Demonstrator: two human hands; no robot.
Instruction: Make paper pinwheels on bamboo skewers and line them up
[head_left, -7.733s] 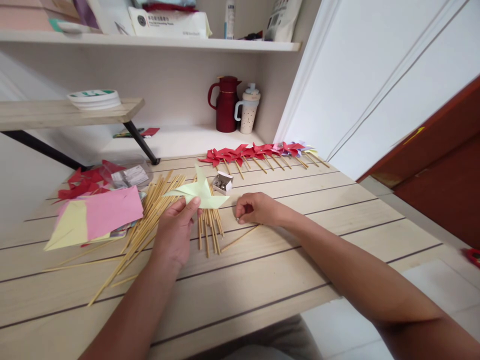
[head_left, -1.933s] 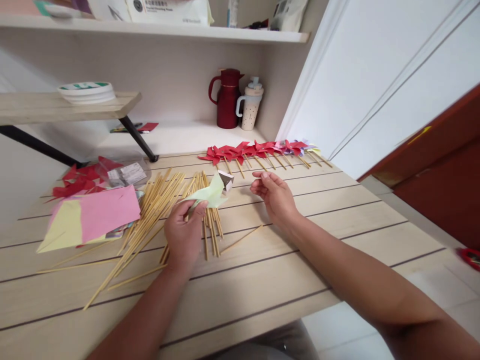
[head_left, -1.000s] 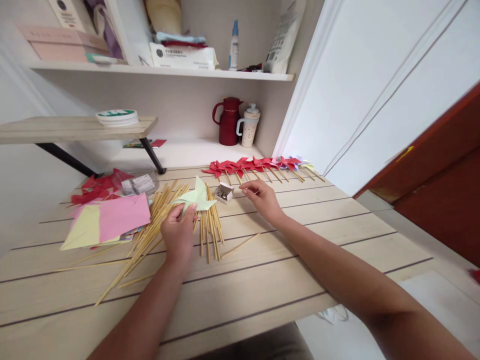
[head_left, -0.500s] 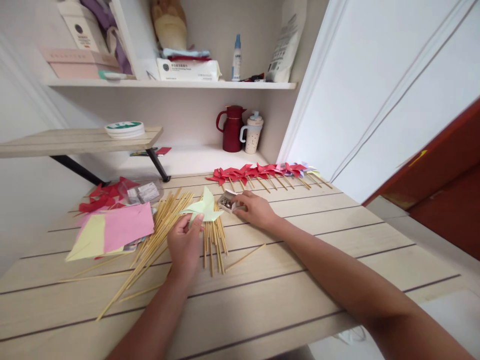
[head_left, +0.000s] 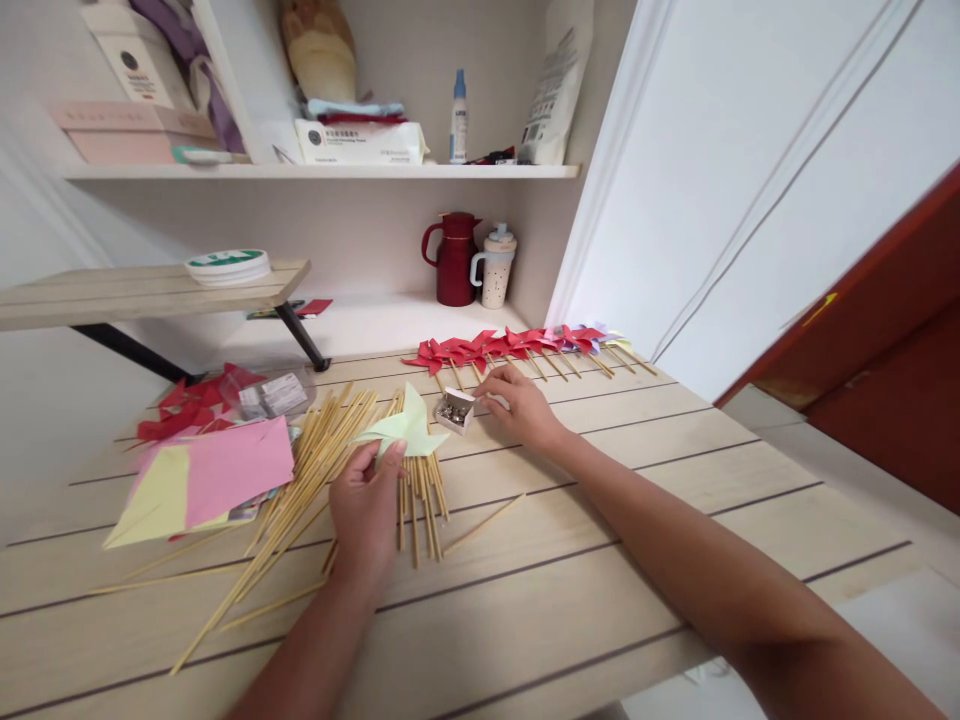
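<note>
A pale green paper pinwheel (head_left: 405,428) is pinched between the thumb and fingers of my left hand (head_left: 367,500), above a bundle of wooden sticks (head_left: 424,505). Just right of that bundle stands a small open box (head_left: 455,411) with shiny metal pins inside. My right hand (head_left: 521,408) is at the box's right edge, thumb and forefinger brought close together. Whatever lies between those fingertips is too small to make out. One loose stick (head_left: 484,525) rests on the table in front of the box.
Finished pinwheels (head_left: 510,348), mostly red, line the table's back. Long sticks (head_left: 322,450), pink and yellow paper sheets (head_left: 240,470) and a clear plastic container (head_left: 274,395) lie left. A dark red jug (head_left: 456,260) and a cup (head_left: 496,268) stand behind, below a shelf.
My right hand has drawn back slightly from the small box, leaving its pins more in view. My left hand keeps hold of the pinwheel. The whole view has shifted a little.
</note>
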